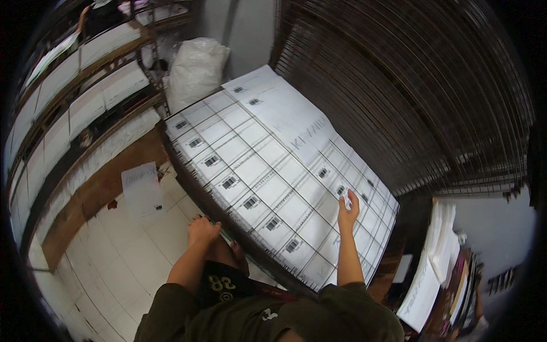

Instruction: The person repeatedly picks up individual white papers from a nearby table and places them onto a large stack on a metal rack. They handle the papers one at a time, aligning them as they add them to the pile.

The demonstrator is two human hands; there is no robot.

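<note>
My right hand (pixel 348 210) is over the printed sheet (pixel 273 171), fingers parted; my left hand (pixel 203 229) curls left, grip unclear. A careless sweep might crease the sheet.

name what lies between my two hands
In the head view, the work surface's dark edge and lined white paper with barcodes lie between your left hand and right hand.

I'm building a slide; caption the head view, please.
Right hand over white, grid-lined, rectangular paper sheets; left hand beside the dark table edge.
</note>
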